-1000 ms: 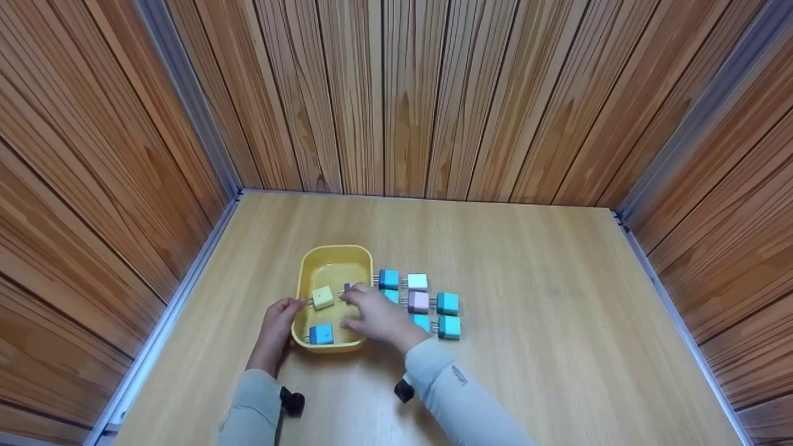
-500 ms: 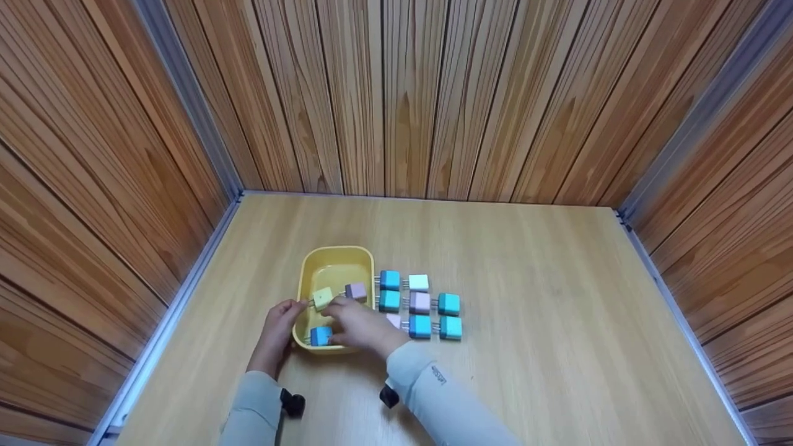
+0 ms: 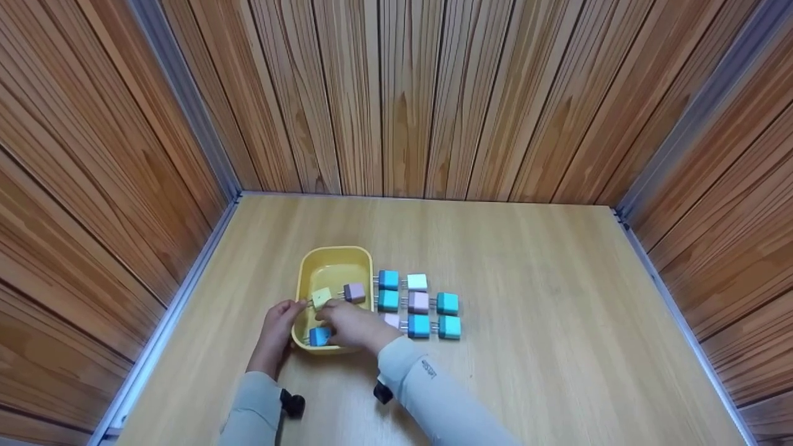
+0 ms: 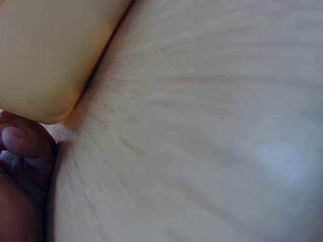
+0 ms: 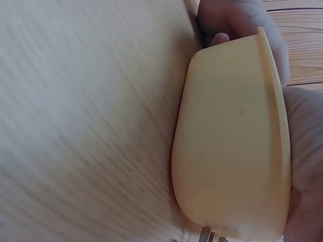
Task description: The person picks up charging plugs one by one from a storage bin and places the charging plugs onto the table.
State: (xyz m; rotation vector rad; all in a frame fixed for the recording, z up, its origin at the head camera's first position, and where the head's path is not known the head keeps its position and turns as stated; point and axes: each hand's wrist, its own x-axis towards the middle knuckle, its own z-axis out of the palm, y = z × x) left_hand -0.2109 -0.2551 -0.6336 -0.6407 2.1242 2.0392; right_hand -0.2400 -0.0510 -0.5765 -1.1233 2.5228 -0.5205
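A yellow plastic tub point(image 3: 337, 272) stands on the table in the head view, with a few plug adapters in it. My left hand point(image 3: 274, 334) grips the tub's left rim; its curled fingers point(image 4: 25, 143) show by the tub's corner in the left wrist view. My right hand point(image 3: 356, 323) reaches over the right wall into the tub. Its thumb is beside a blue plug adapter point(image 3: 319, 336), and its other fingers are spread close to a yellow plug adapter point(image 3: 321, 298). A purple plug adapter point(image 3: 354, 292) lies behind that hand. The right palm hides part of the tub floor.
Several plug adapters stand in rows right of the tub, among them a white one point(image 3: 417, 282), a purple one point(image 3: 418, 302) and a teal one point(image 3: 449, 327). Wood-look panels point(image 3: 403, 99) wall the table point(image 3: 557, 297) at the back and both sides.
My right hand has moved left and forward inside the tub, from beside the purple plug adapter to the blue one, uncovering the purple one. My left hand stays on the rim.
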